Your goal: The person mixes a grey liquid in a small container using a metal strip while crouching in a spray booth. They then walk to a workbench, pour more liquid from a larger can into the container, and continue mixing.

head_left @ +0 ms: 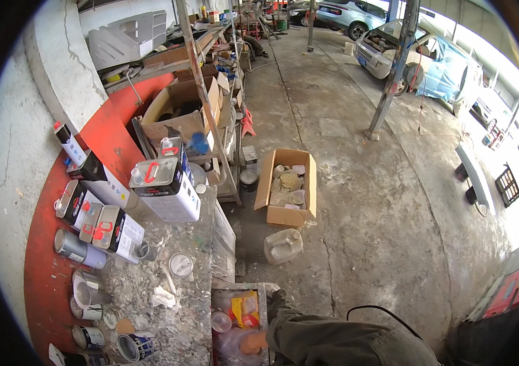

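My right hand (252, 343) reaches into an open drawer (262, 296) at the side of the workbench, its arm in a dark sleeve (326, 338) coming from the lower right. It touches a clear plastic bag (232, 346); the fingers are too hidden to show whether they grip it. Beside the bag in the drawer lie a clear plastic cup (221, 321) and a yellow and red packet (245, 308). My left hand is out of view.
The paint-stained workbench (195, 305) carries metal solvent cans (168, 192), paint tins (137, 346), a round lid (181, 265) and crumpled white tissue (163, 297). On the floor are a cardboard box (287, 216), a plastic jug (283, 246) and a steel post (394, 79). Cars stand beyond.
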`<action>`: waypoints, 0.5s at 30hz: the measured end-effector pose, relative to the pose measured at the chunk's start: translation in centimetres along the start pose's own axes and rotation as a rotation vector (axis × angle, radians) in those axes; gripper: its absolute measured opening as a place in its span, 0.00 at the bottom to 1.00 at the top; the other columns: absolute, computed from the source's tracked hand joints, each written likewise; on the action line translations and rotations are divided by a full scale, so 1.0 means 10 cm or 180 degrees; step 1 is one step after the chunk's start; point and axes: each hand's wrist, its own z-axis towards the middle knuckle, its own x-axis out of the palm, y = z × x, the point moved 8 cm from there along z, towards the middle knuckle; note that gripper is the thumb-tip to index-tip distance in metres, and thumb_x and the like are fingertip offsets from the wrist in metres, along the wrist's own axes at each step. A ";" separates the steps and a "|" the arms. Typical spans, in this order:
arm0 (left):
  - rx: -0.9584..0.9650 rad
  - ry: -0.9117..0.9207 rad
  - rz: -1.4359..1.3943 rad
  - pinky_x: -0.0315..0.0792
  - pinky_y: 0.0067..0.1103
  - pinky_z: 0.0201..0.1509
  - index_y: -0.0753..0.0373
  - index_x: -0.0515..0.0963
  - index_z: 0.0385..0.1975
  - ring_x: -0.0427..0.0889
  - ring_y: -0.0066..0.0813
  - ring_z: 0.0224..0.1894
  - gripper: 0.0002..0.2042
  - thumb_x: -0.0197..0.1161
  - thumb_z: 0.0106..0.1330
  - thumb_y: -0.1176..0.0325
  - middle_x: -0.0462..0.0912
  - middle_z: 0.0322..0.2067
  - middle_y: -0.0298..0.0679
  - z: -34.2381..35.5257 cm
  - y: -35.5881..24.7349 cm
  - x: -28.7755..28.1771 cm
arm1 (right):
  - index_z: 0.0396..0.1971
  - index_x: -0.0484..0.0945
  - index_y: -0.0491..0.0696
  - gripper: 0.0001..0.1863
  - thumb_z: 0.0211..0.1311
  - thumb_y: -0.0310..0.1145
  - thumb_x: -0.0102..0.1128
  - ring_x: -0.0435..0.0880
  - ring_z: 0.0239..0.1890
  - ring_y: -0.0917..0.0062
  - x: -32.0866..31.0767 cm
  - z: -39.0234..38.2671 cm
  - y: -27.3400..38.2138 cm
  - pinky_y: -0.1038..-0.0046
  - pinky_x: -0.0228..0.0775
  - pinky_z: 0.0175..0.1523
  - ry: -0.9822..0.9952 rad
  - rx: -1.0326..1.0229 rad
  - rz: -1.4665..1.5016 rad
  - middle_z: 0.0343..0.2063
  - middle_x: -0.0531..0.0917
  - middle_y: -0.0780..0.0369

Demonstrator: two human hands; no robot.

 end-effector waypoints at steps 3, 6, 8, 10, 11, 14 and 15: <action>-0.0036 -0.0040 -0.0445 0.70 0.23 0.32 0.65 0.78 0.44 0.74 0.25 0.30 0.18 0.75 0.54 0.80 0.79 0.34 0.33 -0.09 -0.06 -0.11 | 0.39 0.86 0.44 0.16 0.55 0.38 0.62 0.87 0.43 0.58 -0.03 0.01 0.00 0.54 0.78 0.44 0.0003 0.0025 -0.0022 0.38 0.87 0.52; -0.0018 -0.0033 -0.0027 0.70 0.24 0.32 0.66 0.78 0.43 0.72 0.26 0.29 0.16 0.74 0.56 0.77 0.78 0.33 0.34 -0.03 -0.04 -0.02 | 0.39 0.86 0.44 0.16 0.55 0.38 0.62 0.87 0.43 0.58 -0.08 0.05 0.01 0.53 0.78 0.44 -0.0009 0.0065 -0.0050 0.38 0.87 0.52; -0.0029 -0.0025 0.0105 0.69 0.25 0.32 0.66 0.78 0.43 0.71 0.27 0.28 0.15 0.73 0.57 0.75 0.78 0.32 0.35 0.00 -0.02 0.01 | 0.39 0.86 0.44 0.16 0.55 0.39 0.62 0.87 0.43 0.58 -0.11 0.07 0.01 0.53 0.78 0.44 -0.0003 0.0093 -0.0062 0.38 0.87 0.52; -0.0040 -0.0010 0.0183 0.68 0.26 0.31 0.66 0.78 0.42 0.70 0.28 0.28 0.14 0.72 0.58 0.73 0.77 0.31 0.35 0.02 -0.01 0.03 | 0.39 0.86 0.44 0.16 0.55 0.39 0.62 0.87 0.43 0.58 -0.14 0.10 0.01 0.53 0.79 0.44 0.0002 0.0106 -0.0084 0.38 0.87 0.52; -0.0048 -0.0007 0.0216 0.68 0.27 0.31 0.66 0.77 0.42 0.70 0.28 0.27 0.13 0.71 0.59 0.72 0.77 0.31 0.35 0.04 0.00 0.04 | 0.39 0.86 0.44 0.16 0.55 0.39 0.62 0.87 0.43 0.58 -0.15 0.11 0.01 0.53 0.79 0.44 -0.0014 0.0129 -0.0091 0.39 0.87 0.52; -0.0082 0.0017 0.0310 0.67 0.28 0.31 0.66 0.77 0.41 0.68 0.29 0.27 0.13 0.70 0.60 0.70 0.76 0.29 0.36 0.05 0.01 0.05 | 0.39 0.86 0.44 0.16 0.55 0.39 0.62 0.87 0.43 0.58 -0.21 0.14 0.00 0.53 0.79 0.44 -0.0030 0.0173 -0.0091 0.39 0.87 0.52; -0.0093 0.0013 0.0317 0.67 0.29 0.31 0.66 0.77 0.41 0.68 0.29 0.26 0.12 0.70 0.61 0.69 0.75 0.29 0.36 0.06 0.01 0.04 | 0.39 0.86 0.44 0.17 0.55 0.39 0.62 0.87 0.44 0.58 -0.22 0.15 0.00 0.53 0.79 0.44 -0.0026 0.0176 -0.0091 0.39 0.87 0.52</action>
